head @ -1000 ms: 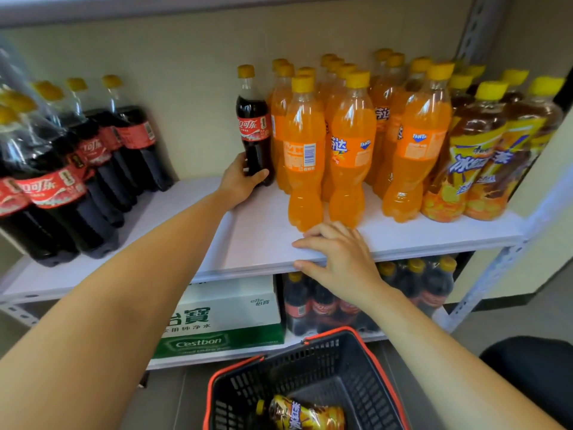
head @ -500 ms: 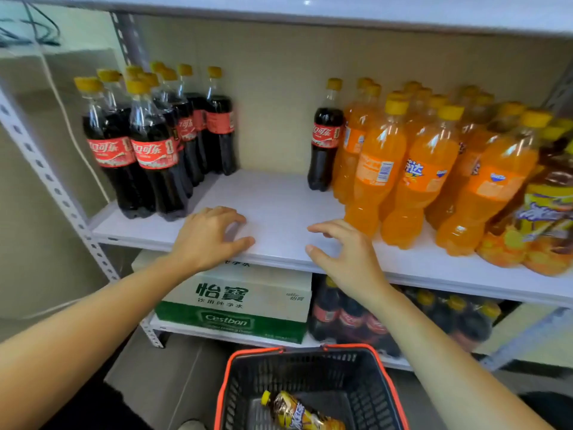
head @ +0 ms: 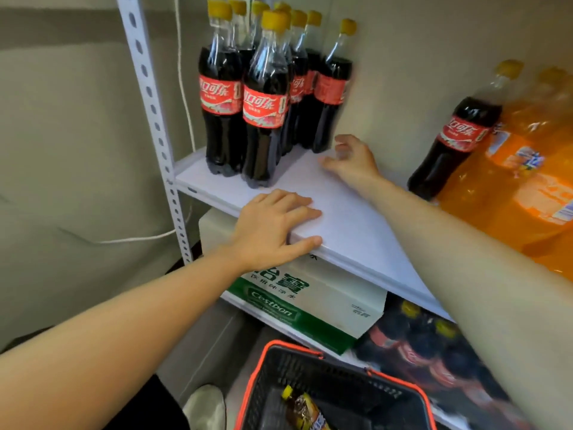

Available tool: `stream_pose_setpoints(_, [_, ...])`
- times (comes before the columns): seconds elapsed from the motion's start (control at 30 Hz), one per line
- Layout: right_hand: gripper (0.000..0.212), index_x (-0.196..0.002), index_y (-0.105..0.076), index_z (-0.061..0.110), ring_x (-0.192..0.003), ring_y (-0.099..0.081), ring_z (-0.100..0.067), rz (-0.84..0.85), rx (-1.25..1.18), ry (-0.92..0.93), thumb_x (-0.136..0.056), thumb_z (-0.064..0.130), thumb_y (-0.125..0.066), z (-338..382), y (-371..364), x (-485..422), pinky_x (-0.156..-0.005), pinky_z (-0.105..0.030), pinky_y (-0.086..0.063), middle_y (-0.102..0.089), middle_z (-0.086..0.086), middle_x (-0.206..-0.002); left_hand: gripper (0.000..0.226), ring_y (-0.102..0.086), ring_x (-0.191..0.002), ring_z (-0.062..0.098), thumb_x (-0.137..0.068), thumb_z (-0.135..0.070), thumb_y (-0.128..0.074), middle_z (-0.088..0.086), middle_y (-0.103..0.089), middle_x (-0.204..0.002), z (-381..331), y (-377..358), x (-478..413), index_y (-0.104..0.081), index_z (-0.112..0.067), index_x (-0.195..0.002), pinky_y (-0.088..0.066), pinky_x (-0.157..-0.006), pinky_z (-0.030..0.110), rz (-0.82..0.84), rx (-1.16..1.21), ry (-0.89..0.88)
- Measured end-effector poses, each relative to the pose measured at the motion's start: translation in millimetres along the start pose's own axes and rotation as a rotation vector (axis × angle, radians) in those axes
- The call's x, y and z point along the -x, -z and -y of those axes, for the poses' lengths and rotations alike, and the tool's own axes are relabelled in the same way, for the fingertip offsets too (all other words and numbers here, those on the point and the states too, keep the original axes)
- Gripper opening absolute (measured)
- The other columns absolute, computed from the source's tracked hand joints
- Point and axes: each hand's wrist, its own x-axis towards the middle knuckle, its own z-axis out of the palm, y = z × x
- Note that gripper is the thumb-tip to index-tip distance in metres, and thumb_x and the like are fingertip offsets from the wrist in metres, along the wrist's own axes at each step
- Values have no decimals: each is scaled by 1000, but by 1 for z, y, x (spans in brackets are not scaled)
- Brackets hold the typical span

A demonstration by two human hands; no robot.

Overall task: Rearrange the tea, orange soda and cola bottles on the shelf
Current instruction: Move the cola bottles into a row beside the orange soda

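Several cola bottles (head: 263, 100) with yellow caps and red labels stand grouped at the left end of the white shelf (head: 350, 225). A single cola bottle (head: 459, 135) stands apart to the right, touching the orange soda bottles (head: 533, 169). My left hand (head: 273, 225) rests flat on the shelf's front edge, holding nothing. My right hand (head: 350, 159) hovers, blurred, over the shelf just right of the cola group, fingers apart and empty. A tea bottle (head: 305, 409) lies in the basket below.
A black basket with an orange rim (head: 366, 372) sits on the floor below. Under the shelf are a green and white Cestbon carton (head: 310, 302) and more cola bottles (head: 428, 349). A perforated white upright (head: 155, 119) bounds the shelf on the left.
My view has swung left towards the cola group. My left hand let go of the single cola bottle and dropped to the shelf edge. My right hand reached across towards the cola group.
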Motion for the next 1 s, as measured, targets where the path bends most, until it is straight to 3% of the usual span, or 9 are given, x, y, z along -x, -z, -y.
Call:
stream_pose_setpoints(0.1, [64, -134, -56, 6, -105, -60, -15, 10, -19, 44, -79, 15, -87, -7, -13, -37, -80, -9, -46, -65, -6, -121, 55, -56, -125, 19, -93, -68, -47, -7, -64, -137, 4, -5, 1, -68, -33, -130, -46, -92, 38, -19, -4, -19])
stream_pose_setpoints(0.23, [53, -124, -57, 7, -107, -71, -26, -31, -174, 46, -79, 8, -86, -10, -23, -63, -95, -39, -58, -71, -15, -120, 58, -56, -126, 19, -93, -71, -45, -7, -63, -138, 7, -8, 1, -67, -33, -131, -47, -94, 41, -26, -3, -19])
stream_pose_setpoints(0.33, [43, -111, -59, 13, -96, -74, -25, -84, -199, 60, -78, 9, -86, -16, -28, -69, -88, -42, -60, -74, -12, -108, 59, -56, -125, 18, -92, -72, -44, -7, -63, -138, 7, -10, 0, -67, -33, -130, -48, -93, 42, -30, -6, -5])
stream_pose_setpoints(0.43, [43, -108, -61, 14, -90, -74, -24, -91, -233, 36, -75, 12, -89, -19, -29, -71, -80, -37, -61, -75, -12, -101, 58, -57, -123, 18, -91, -72, -44, -8, -63, -136, 6, -11, 0, -68, -34, -129, -47, -91, 40, -46, -11, -2])
stream_pose_setpoints(0.57, [46, -103, -56, 12, -73, -63, -2, -151, -229, 36, -73, 13, -90, -15, -26, -58, -62, -14, -50, -65, 5, -87, 59, -58, -122, 18, -91, -72, -42, -8, -64, -135, 4, -9, 0, -68, -34, -128, -47, -89, 37, -46, -13, -1])
stream_pose_setpoints(0.63, [49, -106, -53, 10, -81, -66, -9, -181, -235, 17, -74, 12, -90, -15, -22, -43, -69, -17, -54, -67, 1, -95, 59, -58, -122, 18, -92, -72, -42, -8, -64, -136, 4, -7, -1, -68, -33, -128, -47, -88, 37, -36, -20, -8])
stream_pose_setpoints(0.73, [52, -108, -49, 10, -94, -68, -22, -179, -251, 8, -75, 9, -89, -14, -13, -13, -80, -34, -58, -69, -11, -108, 60, -57, -122, 17, -92, -72, -41, -8, -64, -136, 3, -6, 0, -68, -33, -128, -46, -88, 37, -36, -22, -11])
stream_pose_setpoints(0.87, [54, -120, -55, 12, -92, -67, -13, -120, -231, 64, -76, 9, -88, -11, 10, 39, -80, -25, -56, -70, -4, -108, 60, -57, -124, 18, -91, -71, -43, -8, -64, -136, 2, -2, -1, -69, -32, -128, -48, -92, 40, -27, -3, -2])
stream_pose_setpoints(1.0, [52, -121, -57, 20, -101, -68, -14, -56, -243, 66, -78, 11, -87, -9, 36, 98, -86, -28, -56, -71, -1, -113, 63, -56, -125, 18, -85, -73, -43, -9, -65, -135, -7, 7, -3, -70, -34, -127, -46, -96, 41, 47, 33, 86])
